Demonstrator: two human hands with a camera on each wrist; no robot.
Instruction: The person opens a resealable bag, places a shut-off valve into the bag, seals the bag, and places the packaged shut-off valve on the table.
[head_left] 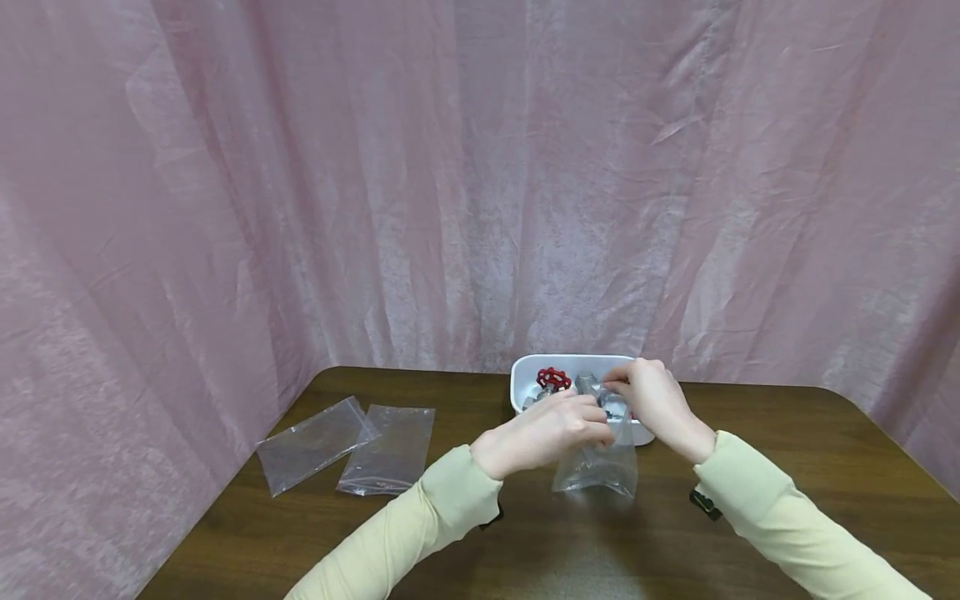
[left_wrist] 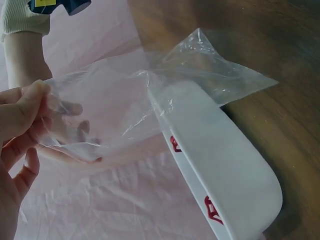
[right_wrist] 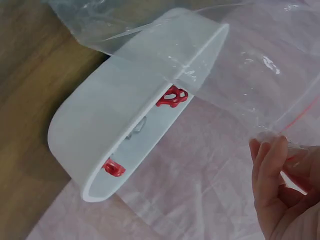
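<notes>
A clear zip bag hangs in front of a white plastic bin, its lower end near the tabletop. My left hand pinches one side of the bag's upper edge between thumb and finger, as the left wrist view shows. At the opposite side my right hand pinches the bag's edge beside a red zip line. Through the film in the left wrist view, the bag appears stretched and without contents. Inside the bin sit a red handwheel and grey metal parts partly hidden by my hands.
Two more clear zip bags lie overlapping at the left of the brown wooden table: one slanted bag and one straighter bag. A pink curtain hangs behind the table's back edge, close to the bin.
</notes>
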